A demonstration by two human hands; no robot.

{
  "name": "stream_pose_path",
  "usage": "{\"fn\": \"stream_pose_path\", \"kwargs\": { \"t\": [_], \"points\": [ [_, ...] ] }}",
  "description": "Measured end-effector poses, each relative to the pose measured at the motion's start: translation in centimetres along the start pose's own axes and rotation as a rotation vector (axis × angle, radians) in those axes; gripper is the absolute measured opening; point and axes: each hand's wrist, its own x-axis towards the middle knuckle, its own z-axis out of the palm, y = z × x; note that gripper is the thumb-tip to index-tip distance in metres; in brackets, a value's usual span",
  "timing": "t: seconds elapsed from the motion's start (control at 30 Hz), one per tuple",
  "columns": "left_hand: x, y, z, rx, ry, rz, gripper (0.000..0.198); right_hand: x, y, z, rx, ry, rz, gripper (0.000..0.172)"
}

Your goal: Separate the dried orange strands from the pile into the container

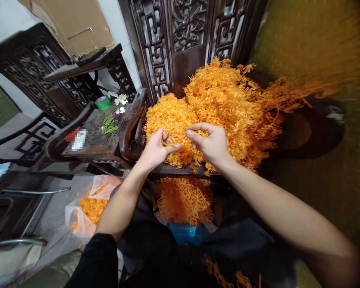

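Observation:
A large heap of orange, finely branched strands covers the seat of a dark carved wooden chair. Just over the heap's front part, my left hand has its fingers curled round a small orange piece, with the thumb pointing right. Close to its right, my right hand pinches with thumb and index finger; what lies between the fingertips is too small to make out. A small gap separates the two hands.
More orange strands hang below the seat edge, above a blue container. A plastic bag of orange pieces lies on the floor at left. The wooden side table bears green tape, white flowers and green stems.

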Motion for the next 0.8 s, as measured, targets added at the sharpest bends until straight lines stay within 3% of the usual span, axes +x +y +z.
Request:
{"fn": "stream_pose_path", "kwargs": {
  "t": [0.27,0.33,0.4,0.47,0.5,0.6,0.7,0.73,0.8],
  "points": [
    [1.0,1.6,0.0,-0.318,-0.139,-0.195,0.06,0.0,-0.2,1.1,0.158,0.111,-0.009,0.021],
    [0.9,1.8,-0.3,-0.364,-0.19,-0.229,0.06,1.4,0.2,-0.3,0.171,0.163,-0.014,0.021],
    [0.6,2.1,-0.9,-0.395,-0.275,-0.255,0.061,3.5,0.6,-3.0,0.176,0.341,-0.018,0.018],
    [0.3,2.2,-1.5,-0.412,-0.262,-0.224,0.063,5.2,0.6,-6.0,0.177,0.585,-0.028,0.013],
    [0.3,2.2,-1.7,-0.421,-0.211,-0.192,0.064,5.7,0.3,-7.1,0.167,0.628,-0.052,0.013],
    [0.7,1.5,-1.8,-0.452,-0.023,-0.108,0.068,4.3,-1.3,-7.5,0.077,0.253,-0.11,0.021],
    [0.9,0.5,-1.4,-0.442,0.047,-0.094,0.071,0.9,-3.1,-4.6,-0.143,-0.26,-0.089,0.026],
    [0.9,0.3,-1.2,-0.431,0.066,-0.083,0.072,0.0,-3.5,-3.5,-0.212,-0.35,-0.086,0.028],
    [0.7,-0.1,-1.0,-0.409,0.102,-0.048,0.073,-1.1,-3.7,-1.8,-0.329,-0.409,-0.134,0.033]
  ]
}}
